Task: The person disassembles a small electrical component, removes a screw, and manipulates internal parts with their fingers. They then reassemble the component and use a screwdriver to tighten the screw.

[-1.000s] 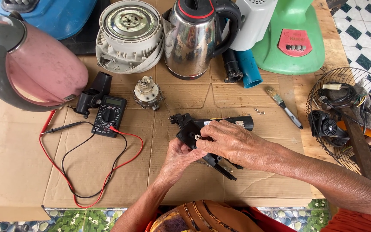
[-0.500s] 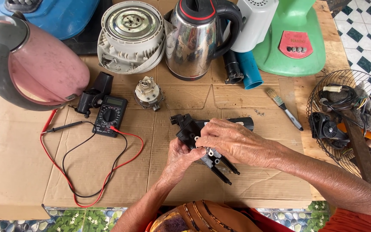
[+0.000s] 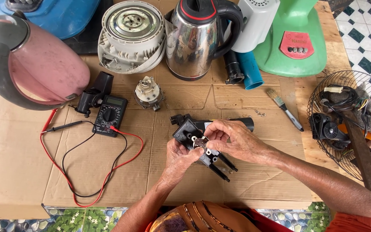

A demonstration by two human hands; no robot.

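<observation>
A wooden table [image 3: 336, 56] carries flattened brown cardboard [image 3: 18, 163] over most of its top; on the cardboard lie a pink kettle [image 3: 44, 68] on its side, a black multimeter [image 3: 109, 114] with red and black leads [image 3: 82, 172], a small motor part [image 3: 148, 92], a steel electric kettle [image 3: 196, 38] upright, a blue tube [image 3: 249, 71], and a paintbrush [image 3: 285, 109]; a wire fan guard [image 3: 353, 129] rests at the right edge, and a green fan base [image 3: 295, 38] stands at the far side.

It looked like a home appliance-repair spot: around a multimeter [image 3: 109, 114] lay kettles [image 3: 196, 38], a fan base [image 3: 295, 41] and a fan grille [image 3: 357, 124] on a cardboard-covered surface [image 3: 18, 163], tiled floor [image 3: 366, 30] beyond.
</observation>
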